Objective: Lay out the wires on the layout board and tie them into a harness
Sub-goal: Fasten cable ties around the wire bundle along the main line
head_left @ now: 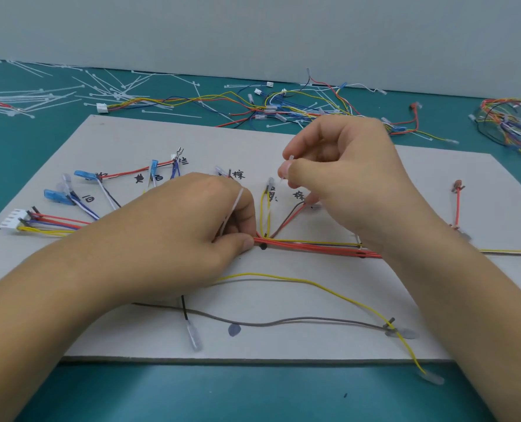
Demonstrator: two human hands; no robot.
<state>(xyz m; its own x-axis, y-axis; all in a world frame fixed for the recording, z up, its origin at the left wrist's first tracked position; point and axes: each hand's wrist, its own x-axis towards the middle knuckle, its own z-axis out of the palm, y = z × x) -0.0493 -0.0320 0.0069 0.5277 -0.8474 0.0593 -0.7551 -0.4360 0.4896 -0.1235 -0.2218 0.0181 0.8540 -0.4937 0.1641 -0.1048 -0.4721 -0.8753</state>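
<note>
A teal work surface (253, 391) backed by a pale grey wall (253, 32) carried a grey layout board (283, 339) marked with handwritten characters. Across the middle of the board lay the wire bundle (314, 246), mostly red strands running left to right. At the board's centre the left hand (192, 226) clamped the bundle between curled fingers and thumb, and a white cable tie (233, 208) ran up across its knuckles. Just right of it, above the board, the right hand (344, 166) pinched a short white strip (286, 170) between thumb and forefinger; whether this was the same tie could not be told. The two hands were close together but not touching.

Branches fanned toward the board's left edge, ending in a white connector (17, 219) and blue terminals (56, 196). Toward the board's near edge a yellow wire (329, 284) and a brown wire (283, 322) lay loose, the yellow one trailing off the board onto the surface. Beyond the board's far edge lay scattered cable ties (55, 92) and loose wires (283, 105), and past its far right corner lay a coiled harness (509, 120).
</note>
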